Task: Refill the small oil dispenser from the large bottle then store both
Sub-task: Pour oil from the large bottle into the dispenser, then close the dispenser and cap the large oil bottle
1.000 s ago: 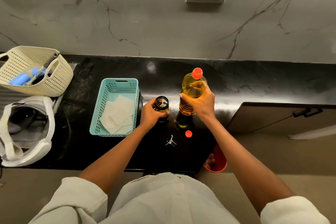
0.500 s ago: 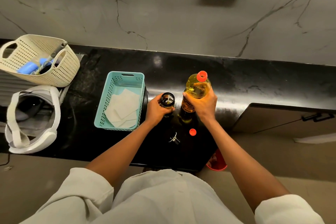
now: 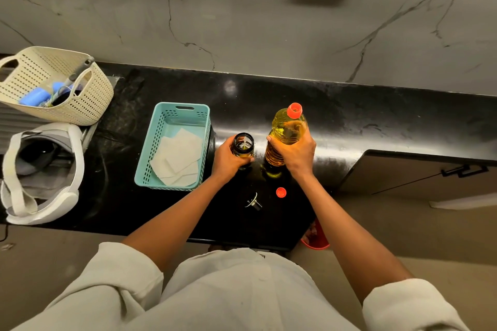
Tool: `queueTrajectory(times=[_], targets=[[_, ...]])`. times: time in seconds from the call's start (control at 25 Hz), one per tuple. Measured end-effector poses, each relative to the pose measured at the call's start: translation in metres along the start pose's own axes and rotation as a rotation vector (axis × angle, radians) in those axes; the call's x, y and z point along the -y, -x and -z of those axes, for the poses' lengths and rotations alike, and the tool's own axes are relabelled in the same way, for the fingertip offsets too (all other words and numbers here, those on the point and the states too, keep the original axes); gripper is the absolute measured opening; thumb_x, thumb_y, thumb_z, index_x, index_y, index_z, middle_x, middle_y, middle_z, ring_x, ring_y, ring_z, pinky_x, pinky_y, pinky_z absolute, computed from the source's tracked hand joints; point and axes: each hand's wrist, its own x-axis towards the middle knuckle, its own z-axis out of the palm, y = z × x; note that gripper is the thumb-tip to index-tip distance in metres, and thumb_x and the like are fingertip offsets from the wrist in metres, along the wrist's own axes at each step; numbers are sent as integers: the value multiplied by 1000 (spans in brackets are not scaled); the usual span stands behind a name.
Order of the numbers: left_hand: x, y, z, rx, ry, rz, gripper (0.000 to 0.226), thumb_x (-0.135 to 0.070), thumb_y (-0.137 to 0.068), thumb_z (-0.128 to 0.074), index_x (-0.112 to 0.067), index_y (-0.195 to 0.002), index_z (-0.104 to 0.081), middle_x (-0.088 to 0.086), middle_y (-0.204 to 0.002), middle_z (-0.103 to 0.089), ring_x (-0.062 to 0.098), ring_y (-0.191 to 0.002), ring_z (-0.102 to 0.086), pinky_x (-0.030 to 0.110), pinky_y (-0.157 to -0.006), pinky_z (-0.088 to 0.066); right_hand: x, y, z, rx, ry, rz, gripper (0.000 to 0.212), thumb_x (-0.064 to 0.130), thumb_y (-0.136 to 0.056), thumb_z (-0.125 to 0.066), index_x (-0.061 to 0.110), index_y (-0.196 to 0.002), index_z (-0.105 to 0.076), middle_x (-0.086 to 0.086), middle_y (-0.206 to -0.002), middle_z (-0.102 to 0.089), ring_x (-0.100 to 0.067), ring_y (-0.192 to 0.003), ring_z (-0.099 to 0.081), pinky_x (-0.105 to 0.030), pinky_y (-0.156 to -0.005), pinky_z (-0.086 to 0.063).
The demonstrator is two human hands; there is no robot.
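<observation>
While the small oil dispenser point(image 3: 243, 145) stands open on the black table point(image 3: 376, 121), the left hand point(image 3: 228, 160) curls around its dark body. Just right of it the large bottle point(image 3: 286, 137) stands upright, gripped by the right hand point(image 3: 294, 154). Nearer lie an orange cap point(image 3: 280, 192) and a metal spout point(image 3: 252, 201); a teal basket point(image 3: 150, 153) sits left

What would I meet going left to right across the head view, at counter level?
Cream basket → teal basket → small oil dispenser in the left hand → large oil bottle in the right hand → cabinet handle.
</observation>
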Motion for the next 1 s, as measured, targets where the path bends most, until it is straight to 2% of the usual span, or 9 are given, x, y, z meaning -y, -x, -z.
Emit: queueTrajectory(times=[0.24,0.44,0.52,0.6,0.68,0.72,0.76,0.88,1.0], targets=[[4,4,1,18,-6,33,89,-3,-65,-101,-8,-145,-62,5,-133,-74,21,-126,-69,38,-113,-56,-3,-1,2,58,17,-11,82,47,-68,-97,18,-133,-56,0,-123,-70,-13,-109,-68,-22,-92,-58],[18,17,5,5,8,150,112,6,-74,-94,-12,-167,-34,15,-159,-54,29,-149,-52,45,-122,-46,-27,21,23,214,126,-111,103,57,-64,-96,26,-147,-44,5,-142,-52,-8,-128,-50,-21,-101,-44],[23,35,4,-82,5,179,96,2,-83,-89,-12,-163,-36,15,-150,-57,28,-141,-56,39,-116,-49,-41,45,37,167,193,-151,92,54,-72,-92,23,-147,-48,5,-143,-52,-9,-132,-48,-27,-104,-44],[25,52,2,-171,23,192,71,-2,-90,-83,-11,-150,-46,9,-133,-62,27,-127,-64,37,-107,-54,-51,72,45,90,230,-114,62,48,-84,-85,20,-133,-59,5,-130,-60,-12,-124,-55,-39,-103,-52],[25,64,-1,-170,44,191,57,-5,-94,-80,-12,-142,-51,6,-123,-64,24,-115,-68,39,-101,-59,-52,98,41,118,226,-21,28,37,-91,-80,21,-111,-68,8,-107,-66,-11,-103,-63,-47,-88,-57],[25,67,-2,-149,47,186,56,-6,-94,-80,-13,-142,-52,5,-122,-64,21,-111,-69,38,-99,-60,-48,110,36,186,214,-3,19,34,-92,-79,23,-104,-69,9,-100,-67,-8,-94,-65,-46,-82,-59],[25,69,-4,-128,44,182,58,-6,-93,-81,-13,-143,-51,5,-123,-65,19,-110,-69,35,-96,-60,-44,121,30,278,221,-5,19,37,-92,-79,24,-103,-69,12,-98,-68,-5,-91,-66,-42,-79,-60],[21,69,-6,-107,30,177,63,-7,-92,-83,-14,-145,-50,4,-128,-64,20,-113,-69,33,-95,-58,-38,146,9,500,421,-35,47,54,-83,-82,31,-118,-61,16,-111,-63,-3,-99,-62,-29,-81,-60],[19,68,-7,-97,15,174,61,-7,-91,-83,-16,-143,-51,3,-128,-64,21,-115,-68,38,-100,-60,-39,155,-4,509,556,-18,52,48,-81,-86,30,-119,-56,14,-110,-57,-6,-99,-58,-28,-79,-57]])
